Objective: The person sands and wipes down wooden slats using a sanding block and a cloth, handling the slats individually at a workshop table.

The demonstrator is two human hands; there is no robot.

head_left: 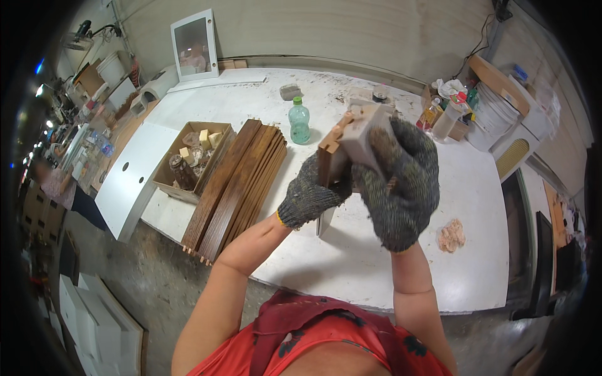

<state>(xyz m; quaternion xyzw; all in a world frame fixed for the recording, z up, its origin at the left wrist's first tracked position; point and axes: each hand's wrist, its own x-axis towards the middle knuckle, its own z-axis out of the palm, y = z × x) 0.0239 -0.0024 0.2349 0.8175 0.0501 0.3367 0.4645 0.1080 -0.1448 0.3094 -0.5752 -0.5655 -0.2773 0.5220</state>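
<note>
Both my hands wear dark grey knitted gloves and are raised over the white table (351,269). My left hand (316,191) is closed around a brown wooden board (331,147), which stands on end with its pale, notched end up. My right hand (404,188) grips a pale grey block (367,135) like a sanding sponge, against or very close to the board's upper end. The gloves hide much of the board and most fingertips. To the left lies a stack of similar dark brown boards (238,182) with notched ends.
An open cardboard box (191,160) holds yellowish blocks and a dark jar. Behind are a green-tinted plastic bottle (300,122), another grey block (290,92) and a white-framed panel (195,47). Crumpled pinkish material (451,236) lies right; bottles and a white bucket (498,113) stand back right.
</note>
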